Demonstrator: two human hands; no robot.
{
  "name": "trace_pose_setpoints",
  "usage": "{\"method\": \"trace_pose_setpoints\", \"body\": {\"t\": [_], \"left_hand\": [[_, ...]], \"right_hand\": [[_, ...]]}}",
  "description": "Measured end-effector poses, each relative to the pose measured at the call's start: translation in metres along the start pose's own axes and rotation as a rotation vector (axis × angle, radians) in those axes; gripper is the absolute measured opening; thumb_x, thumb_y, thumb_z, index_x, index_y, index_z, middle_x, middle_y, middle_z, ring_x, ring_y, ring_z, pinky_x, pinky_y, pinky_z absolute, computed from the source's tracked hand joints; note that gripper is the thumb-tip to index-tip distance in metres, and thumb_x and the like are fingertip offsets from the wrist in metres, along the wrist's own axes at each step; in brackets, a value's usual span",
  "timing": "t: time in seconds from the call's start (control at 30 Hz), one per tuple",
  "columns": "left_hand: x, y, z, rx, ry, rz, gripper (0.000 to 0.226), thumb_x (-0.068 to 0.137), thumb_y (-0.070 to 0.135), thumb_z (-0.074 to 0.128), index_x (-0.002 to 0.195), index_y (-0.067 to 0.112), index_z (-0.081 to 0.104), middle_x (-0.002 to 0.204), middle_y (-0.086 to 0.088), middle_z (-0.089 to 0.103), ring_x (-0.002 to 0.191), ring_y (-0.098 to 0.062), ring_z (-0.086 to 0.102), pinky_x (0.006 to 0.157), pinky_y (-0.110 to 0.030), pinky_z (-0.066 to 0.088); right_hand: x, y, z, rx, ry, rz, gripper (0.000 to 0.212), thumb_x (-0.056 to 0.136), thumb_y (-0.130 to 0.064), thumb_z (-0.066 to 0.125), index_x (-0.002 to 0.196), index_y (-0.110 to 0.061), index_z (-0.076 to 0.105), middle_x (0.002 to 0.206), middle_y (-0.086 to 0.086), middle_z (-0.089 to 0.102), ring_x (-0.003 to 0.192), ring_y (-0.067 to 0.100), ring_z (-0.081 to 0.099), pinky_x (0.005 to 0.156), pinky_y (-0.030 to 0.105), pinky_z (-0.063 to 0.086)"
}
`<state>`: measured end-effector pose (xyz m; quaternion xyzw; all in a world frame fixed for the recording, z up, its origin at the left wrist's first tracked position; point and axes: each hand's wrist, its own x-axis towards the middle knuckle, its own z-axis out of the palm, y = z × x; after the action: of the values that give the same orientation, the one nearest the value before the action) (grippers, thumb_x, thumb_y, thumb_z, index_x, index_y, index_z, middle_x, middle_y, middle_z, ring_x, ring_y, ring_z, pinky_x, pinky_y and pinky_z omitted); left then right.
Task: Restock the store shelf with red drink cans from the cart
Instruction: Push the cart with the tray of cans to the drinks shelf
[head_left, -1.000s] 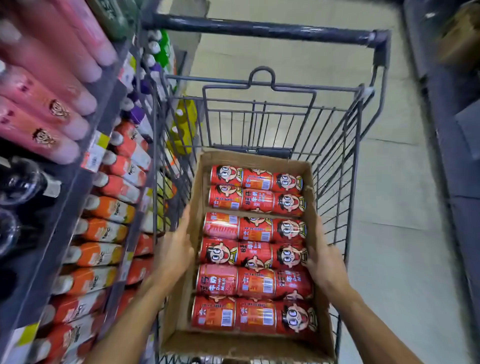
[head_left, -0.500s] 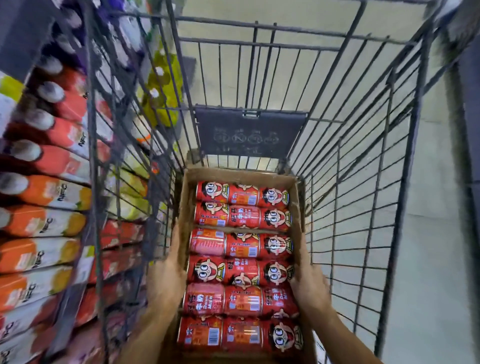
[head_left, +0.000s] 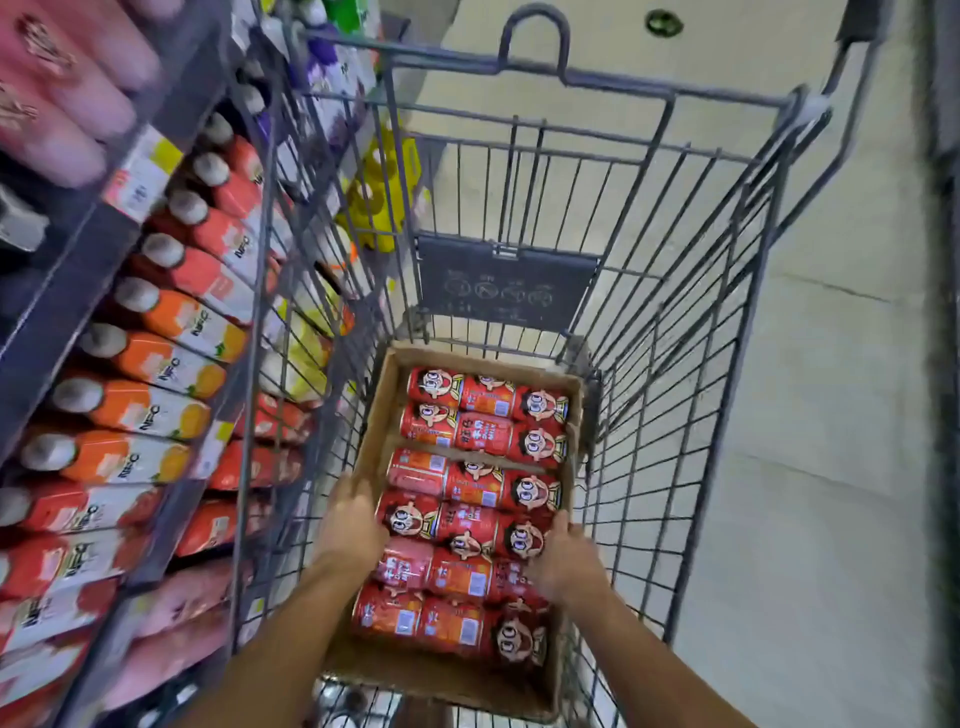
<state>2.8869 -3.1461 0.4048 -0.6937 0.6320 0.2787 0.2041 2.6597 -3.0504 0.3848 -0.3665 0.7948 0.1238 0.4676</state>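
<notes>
1. Currently the box (head_left: 384, 400) of cans (head_left: 475, 488) sits low in the cart (head_left: 675, 364); left hand (head_left: 350, 525) and right hand (head_left: 563, 564) grip its sides.
2. Lifted unevenly, the box could tilt and spill cans.
3. Cardboard may buckle under their weight.

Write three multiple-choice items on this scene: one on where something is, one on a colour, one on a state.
1. Where is the cardboard box?
A. On a shelf
B. In the wire cart
C. On the floor

2. What colour are the cans in the box?
A. Red
B. Blue
C. Green

3. How do the cans lie?
A. Upright
B. On their sides
C. Crushed flat

Answers: 1 B, cart mesh surrounds the box. 2 A, red bodies with cartoon faces. 3 B, the printed sides face up in rows, between the left hand and right hand.
</notes>
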Motion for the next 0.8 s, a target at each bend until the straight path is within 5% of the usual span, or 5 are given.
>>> {"method": "trace_pose_setpoints", "body": {"t": [0.07,0.17,0.43,0.8], "left_hand": [[-0.031,0.001,-0.005,0.006,-0.054,-0.006,0.031,0.090,0.017,0.056,0.120,0.013,0.060,0.131,-0.011,0.055,0.114,-0.028,0.059,0.094,-0.036,0.047],[-0.091,-0.006,0.012,0.040,-0.089,0.019,0.027,0.085,0.027,0.051,0.108,0.020,0.063,0.110,-0.002,0.069,0.100,-0.022,0.067,0.084,-0.033,0.054],[-0.266,0.009,0.044,-0.067,-0.127,-0.045,0.038,0.103,0.031,0.032,0.126,0.014,0.056,0.130,-0.013,0.059,0.122,-0.028,0.054,0.096,-0.036,0.043],[-0.350,0.007,0.042,-0.115,0.087,-0.153,0.033,0.099,0.024,0.040,0.119,0.010,0.063,0.120,-0.005,0.067,0.112,-0.024,0.064,0.087,-0.038,0.052]], "right_hand": [[-0.031,-0.003,-0.013,-0.104,-0.001,-0.105,0.055,0.092,-0.033,0.055,0.141,-0.015,0.040,0.135,0.009,0.052,0.124,0.031,0.051,0.104,0.040,0.044],[-0.084,0.005,-0.021,-0.170,-0.070,-0.255,0.032,0.096,-0.026,0.051,0.126,-0.015,0.054,0.121,0.006,0.063,0.110,0.026,0.063,0.096,0.037,0.052],[-0.191,0.049,-0.028,-0.490,-0.122,-0.528,0.029,0.095,-0.024,0.050,0.116,-0.007,0.060,0.112,0.017,0.067,0.103,0.032,0.066,0.085,0.035,0.052],[-0.247,0.024,-0.023,-0.913,-0.042,-0.634,0.022,0.099,-0.014,0.051,0.112,-0.001,0.062,0.105,0.013,0.066,0.104,0.026,0.066,0.088,0.031,0.053]]}}
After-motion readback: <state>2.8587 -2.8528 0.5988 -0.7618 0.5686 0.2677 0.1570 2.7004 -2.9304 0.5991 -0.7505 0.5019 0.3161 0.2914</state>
